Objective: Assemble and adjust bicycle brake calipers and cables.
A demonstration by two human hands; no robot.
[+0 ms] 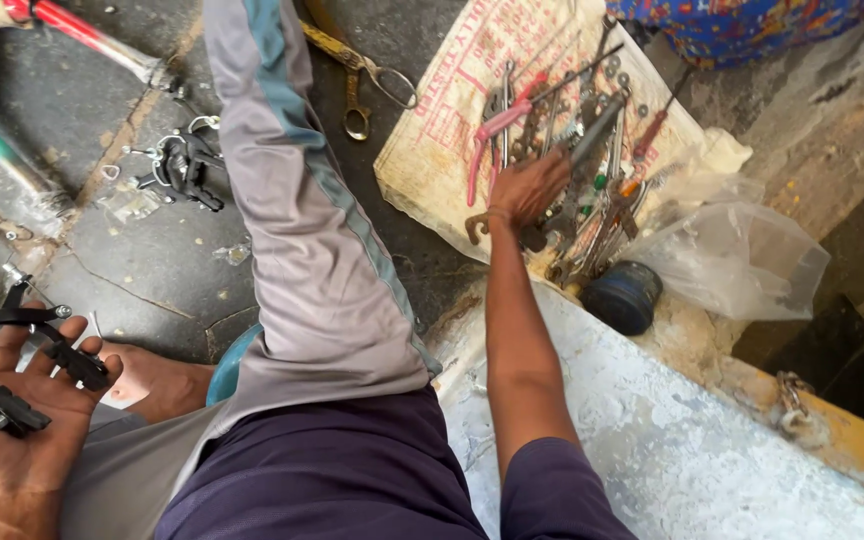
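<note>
Right hand (530,188) reaches into the tool pile (577,170) on a cream sack (432,140) with red print, fingers curled among spanners; whether it grips one is unclear. Left hand (12,430) lies open, palm up, holding black brake parts (47,370). Clear bag (742,255) and dark round tin (624,296) sit just right of the pile.

Left hand (7,440) cut off by the bottom-left corner, wrist out of frame; black brake part (12,410) on its palm partly hidden under the fingers. Right hand (530,188) seen from the back, fingertips buried in the tool pile (577,170), so can't tell what it grips, if anything. Bike frame (12,150) cropped top left. Blue patterned cloth (742,25) cut off at top.
</note>
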